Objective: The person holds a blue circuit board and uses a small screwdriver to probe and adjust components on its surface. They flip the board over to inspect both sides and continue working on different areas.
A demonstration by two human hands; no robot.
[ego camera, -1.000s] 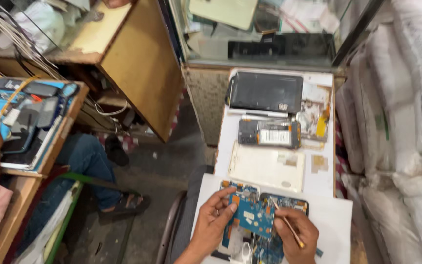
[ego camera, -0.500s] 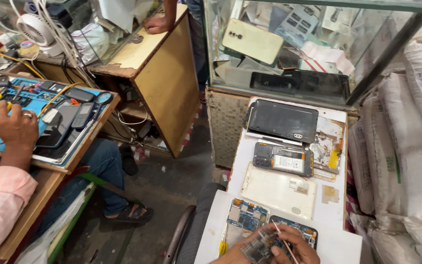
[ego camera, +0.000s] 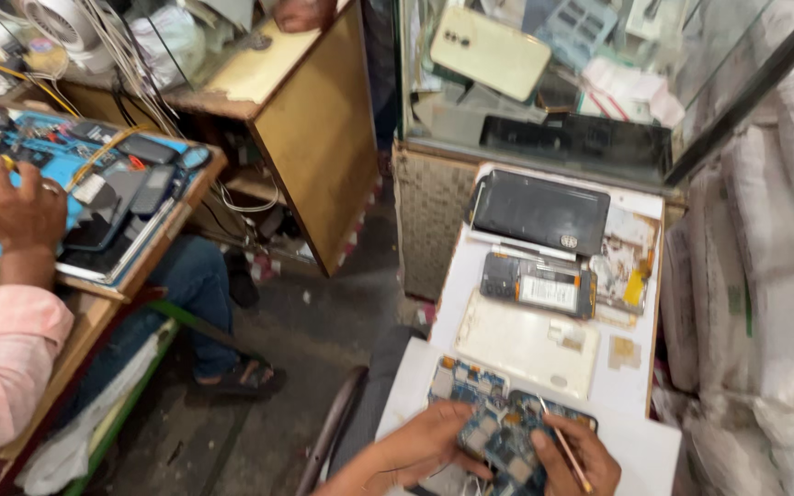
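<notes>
At the bottom edge my left hand point(ego camera: 420, 448) presses down on a blue circuit board point(ego camera: 493, 424) lying on the white table point(ego camera: 631, 390). My right hand point(ego camera: 573, 459) grips a thin pointed tool point(ego camera: 564, 443) with its tip over the board's right part. Just beyond the board lie a white back cover point(ego camera: 526, 342), an opened phone body point(ego camera: 537, 286) and a dark tablet point(ego camera: 541, 212).
A glass display case point(ego camera: 544, 83) with phones stands behind the table. White sacks point(ego camera: 765, 257) line the right side. At the left, a person in a pink sleeve point(ego camera: 6, 354) works at a wooden bench with a blue mat point(ego camera: 57, 170). A wooden cabinet point(ego camera: 310, 129) stands between.
The view has tilted upward, so my hands and the board have slid to the bottom edge. The person at the left bench has come more into view.
</notes>
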